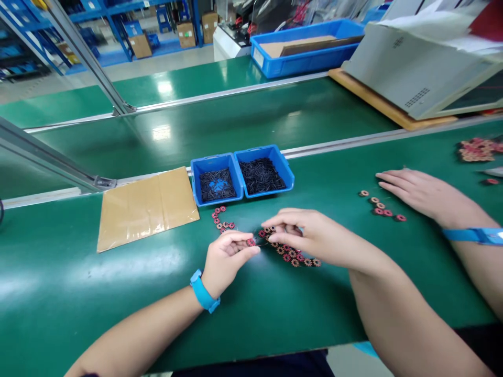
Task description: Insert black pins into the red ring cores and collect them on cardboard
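My left hand (230, 256), with a blue strap at its wrist, pinches a small red ring-shaped coil (251, 242) between thumb and fingertips. Close by on the right, my right hand (301, 230) has its thumb and fingers closed together; whatever is between them is too small to make out. Under and beside that hand lies a cluster of red and copper ring coils (293, 255). A curved row of similar coils (217, 217) rests just beyond my left hand. Behind both hands stand two blue bins, a left bin (195, 184) and a right bin (290, 175), holding short black tube-like pieces.
A flat cardboard sheet (149, 207) lies left of the bins. At the right, a co-worker's hand (420, 191) rests near several loose coils (379, 205). Metal rails (204, 97) cross the green bench. A large blue tray (271, 65) and a grey machine (396, 73) stand behind.
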Demonstrator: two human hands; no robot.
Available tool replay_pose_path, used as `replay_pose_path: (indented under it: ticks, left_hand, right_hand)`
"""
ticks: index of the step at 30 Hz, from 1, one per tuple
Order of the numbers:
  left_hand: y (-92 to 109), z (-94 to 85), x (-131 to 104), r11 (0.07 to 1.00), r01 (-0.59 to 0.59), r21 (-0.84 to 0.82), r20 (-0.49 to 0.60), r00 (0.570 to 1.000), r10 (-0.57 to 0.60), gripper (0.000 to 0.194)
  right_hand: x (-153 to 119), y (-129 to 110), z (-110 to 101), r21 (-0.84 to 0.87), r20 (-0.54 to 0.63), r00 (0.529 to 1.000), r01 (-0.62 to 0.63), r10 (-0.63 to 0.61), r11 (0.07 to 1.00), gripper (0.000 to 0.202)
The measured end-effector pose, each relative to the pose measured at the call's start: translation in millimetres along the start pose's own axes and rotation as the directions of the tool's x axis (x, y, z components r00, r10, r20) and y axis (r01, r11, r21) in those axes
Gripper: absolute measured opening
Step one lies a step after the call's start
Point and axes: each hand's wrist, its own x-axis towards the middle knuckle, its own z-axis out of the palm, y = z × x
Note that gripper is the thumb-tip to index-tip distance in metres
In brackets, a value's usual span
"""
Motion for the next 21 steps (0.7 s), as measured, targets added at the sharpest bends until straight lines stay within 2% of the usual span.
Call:
replay_pose_path:
  ticks: [3, 7, 10, 13, 16, 18, 20, 21]
  left_hand:
    - [0.2, -0.5, -0.5, 1.0, -0.01, 0.002, -0.004, 1.0, 0.01, 0.02]
    - [0.4, -0.3, -0.4, 1.0, -0.02, 0.024, -0.012, 1.0, 0.021, 0.02]
    - [0.8, 0.3, -2.7, 0.999, 0.017, 0.049, -0.015, 1.0, -0.016, 0.022]
    - [0.9, -3.4, -8.2, 0.992, 0.101, 0.073, 0.015, 0.995, -0.102, 0.025]
    - [0.0, -16.7, -13.5, 0.965, 0.078, 0.252, 0.036, 0.995, -0.09, 0.021]
    - [-0.3, -29.7, -13.8, 0.878, -0.039, 0.477, 0.027, 0.999, 0.029, 0.015]
    - [0.1, -41.8, -10.3, 0.729, -0.134, 0.672, 0.021, 0.987, 0.162, 0.012]
    - [0.7, -46.4, -7.1, 0.668, -0.145, 0.729, 0.009, 0.979, 0.203, 0.015]
  right_hand:
    - [2.2, -4.9, 3.9, 0.048, 0.067, 0.997, 0.028, -0.031, 0.998, 0.014]
    - [4.6, -7.7, 6.9, 0.08, 0.016, 0.998, 0.056, -0.058, 0.995, 0.015]
    - [6.2, -0.9, 5.2, 0.141, -0.126, 0.991, -0.023, 0.041, 0.99, 0.015]
    - [9.4, 8.9, 3.8, 0.329, -0.267, 0.948, -0.079, 0.173, 0.941, 0.018]
    - [13.6, 13.2, 4.1, 0.49, -0.313, 0.906, -0.103, 0.285, 0.866, 0.029]
    - [15.8, 12.0, 4.1, 0.554, -0.307, 0.897, -0.102, 0.317, 0.826, 0.034]
    - [17.2, 9.3, 3.4, 0.593, -0.308, 0.892, -0.091, 0.33, 0.8, 0.034]
    - [17.5, 8.1, 2.9, 0.601, -0.31, 0.889, -0.09, 0.336, 0.794, 0.034]
